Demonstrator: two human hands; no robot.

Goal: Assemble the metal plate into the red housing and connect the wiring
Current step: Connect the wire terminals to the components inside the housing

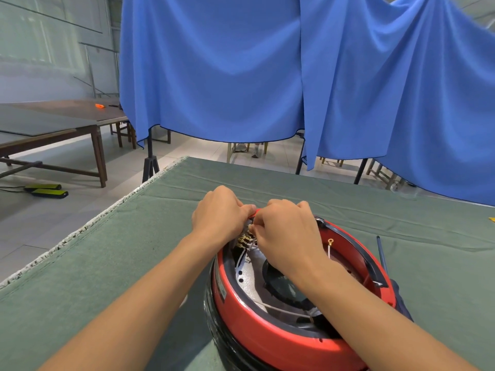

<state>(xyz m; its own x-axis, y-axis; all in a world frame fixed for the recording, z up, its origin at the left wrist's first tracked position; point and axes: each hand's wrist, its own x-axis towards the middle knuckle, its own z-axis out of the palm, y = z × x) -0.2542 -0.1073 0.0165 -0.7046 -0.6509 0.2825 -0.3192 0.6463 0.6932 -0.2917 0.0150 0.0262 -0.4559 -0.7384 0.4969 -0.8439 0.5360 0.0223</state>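
The round red housing (267,341) lies upside down on the green cloth at the near right. Inside it sits the silvery metal plate (254,279) with a dark ring in its middle. At the housing's far rim a cluster of brass terminals (245,241) with white wires shows between my hands. My left hand (219,212) grips the far rim beside the terminals, fingers curled. My right hand (286,234) pinches something small at the terminals; what it pinches is hidden. A loose white wire with a yellow ring lug (330,242) stands free inside the right rim.
A dark screwdriver (381,257) lies on the green cloth (134,250) right of the housing. The table's left edge runs diagonally at the left. Blue curtains (241,62) hang behind the table. Wooden tables stand at the far left.
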